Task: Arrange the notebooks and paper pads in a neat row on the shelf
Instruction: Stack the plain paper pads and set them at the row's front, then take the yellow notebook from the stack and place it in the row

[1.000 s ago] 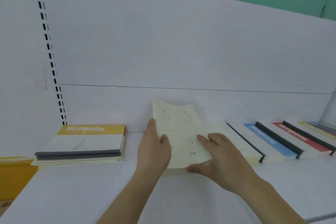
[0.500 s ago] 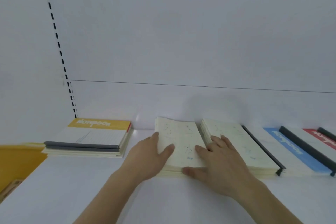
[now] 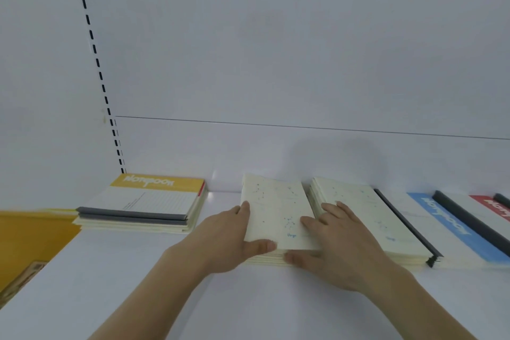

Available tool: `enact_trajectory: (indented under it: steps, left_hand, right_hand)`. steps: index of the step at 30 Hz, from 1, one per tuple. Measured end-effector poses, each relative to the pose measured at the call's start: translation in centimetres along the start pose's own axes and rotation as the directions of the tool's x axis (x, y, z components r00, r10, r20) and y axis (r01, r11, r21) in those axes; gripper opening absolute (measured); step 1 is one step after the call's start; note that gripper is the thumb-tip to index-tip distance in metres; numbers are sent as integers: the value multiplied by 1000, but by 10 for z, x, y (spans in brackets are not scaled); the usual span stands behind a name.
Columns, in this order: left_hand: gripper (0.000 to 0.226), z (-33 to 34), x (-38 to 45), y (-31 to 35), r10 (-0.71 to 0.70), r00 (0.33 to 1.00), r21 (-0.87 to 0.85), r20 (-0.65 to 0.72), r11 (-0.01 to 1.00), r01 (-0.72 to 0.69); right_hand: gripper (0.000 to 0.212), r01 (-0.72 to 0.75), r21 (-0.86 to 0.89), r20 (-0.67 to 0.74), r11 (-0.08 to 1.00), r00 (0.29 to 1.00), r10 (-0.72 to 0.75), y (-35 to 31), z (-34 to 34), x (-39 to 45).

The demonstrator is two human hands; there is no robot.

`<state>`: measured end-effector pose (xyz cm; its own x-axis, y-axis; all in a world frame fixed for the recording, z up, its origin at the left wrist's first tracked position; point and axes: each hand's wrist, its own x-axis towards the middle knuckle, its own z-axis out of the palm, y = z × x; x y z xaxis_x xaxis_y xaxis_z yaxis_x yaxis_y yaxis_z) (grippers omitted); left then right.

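A stack of cream notebooks with star patterns [image 3: 276, 210] lies flat on the white shelf [image 3: 132, 290], in the middle of the row. My left hand [image 3: 229, 240] grips its left edge, with the thumb over the front corner. My right hand [image 3: 336, 246] rests flat on its right side, fingers straight, thumb against the front edge. Close on the right lies a second cream stack with a black spine [image 3: 358, 201]; my right fingers partly cover it. Further right lie a blue notebook [image 3: 441, 218] and a red notebook [image 3: 494, 204]. At the left sits a yellow-topped notebook stack [image 3: 149, 201].
The white back panel rises straight behind the row, with a slotted upright [image 3: 96, 63] at the left. A yellow box [image 3: 30, 237] sits below the shelf's left end. A gap of bare shelf separates the yellow-topped stack from the cream stack.
The cream notebooks, tilted up in both hands a second ago, now lie flat on the shelf beside the black-spined stack. Both hands stay on them.
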<state>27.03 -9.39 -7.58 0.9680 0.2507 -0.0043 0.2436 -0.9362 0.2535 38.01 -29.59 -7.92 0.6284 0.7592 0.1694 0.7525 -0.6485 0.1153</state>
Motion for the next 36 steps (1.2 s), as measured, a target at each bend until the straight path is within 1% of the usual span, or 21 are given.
enact_trajectory:
  steps: [2, 4, 6, 9, 11, 13, 15, 17, 20, 22, 25, 26, 27, 28, 30, 32, 34, 35, 36]
  left_hand:
    - [88, 2, -1, -3, 8, 999, -42, -44, 999, -9]
    - [85, 3, -5, -6, 4, 992, -72, -123, 997, -13]
    - [82, 2, -11, -9, -24, 976, -55, -217, 998, 13]
    - [65, 1, -18, -20, -29, 911, 45, -412, 998, 52]
    - [58, 0, -23, -35, -29, 866, 68, -499, 995, 73]
    - [53, -1, -28, -53, -39, 829, 88, -558, 990, 106]
    - [55, -3, -34, -74, -90, 821, 96, -564, 980, 173]
    - [54, -4, -41, -98, -161, 825, 115, -541, 958, 262]
    - [59, -8, -50, -131, -261, 852, 135, -454, 925, 356]
    - [62, -13, -56, -149, -292, 872, 149, -394, 916, 374]
    - [54, -18, -64, -173, -250, 908, 136, -336, 941, 309]
    - [53, -19, -67, -179, -225, 921, 143, -319, 949, 281]
    - [53, -20, -69, -182, -204, 929, 146, -309, 955, 258]
    - [53, -21, -71, -184, -186, 934, 144, -305, 960, 239]
    - [52, -25, -74, -188, -161, 939, 141, -304, 967, 211]
    - [50, -28, -75, -192, -131, 936, 99, -326, 980, 171]
    - [46, -29, -75, -195, -90, 916, 35, -392, 993, 112]
    - [43, -30, -75, -196, -64, 881, -5, -469, 998, 70]
    - [41, -32, -75, -196, -52, 822, -55, -568, 998, 26]
  right_hand:
    - [104, -13, -4, -13, 1000, 1000, 13, 0, -2, -1]
    - [106, -34, 16, -37, 999, 999, 35, -3, -7, -2]
    - [101, -58, 52, -97, 997, 993, 63, -9, -12, -2]
    - [91, -19, 118, -198, 993, 979, 43, -23, -15, 3]
    - [82, 44, 147, -219, 988, 976, -11, -41, -12, 10]
    - [75, 104, 165, -230, 981, 971, -64, -62, -8, 18]
    - [67, 153, 176, -253, 972, 962, -105, -84, -6, 26]
    - [60, 190, 168, -286, 967, 949, -137, -107, -5, 35]
    - [56, 227, 160, -370, 961, 916, -155, -144, -7, 53]
    - [57, 250, 180, -354, 951, 919, -174, -168, -6, 68]
    - [70, 225, 207, -246, 952, 954, -172, -200, 6, 89]
    - [72, 199, 206, -196, 958, 968, -159, -206, 12, 95]
    - [69, 189, 188, -177, 964, 972, -156, -208, 19, 98]
    - [59, 188, 146, -175, 971, 971, -162, -209, 24, 101]
    - [35, 206, 77, -242, 976, 953, -182, -209, 25, 105]
    - [22, 176, 42, -223, 983, 961, -163, -210, 14, 104]
    - [20, 99, 37, -241, 994, 967, -88, -212, 0, 99]
    - [22, 55, 41, -296, 998, 954, -40, -214, -5, 95]
    - [24, 8, 62, -365, 998, 931, 15, -217, -11, 90]
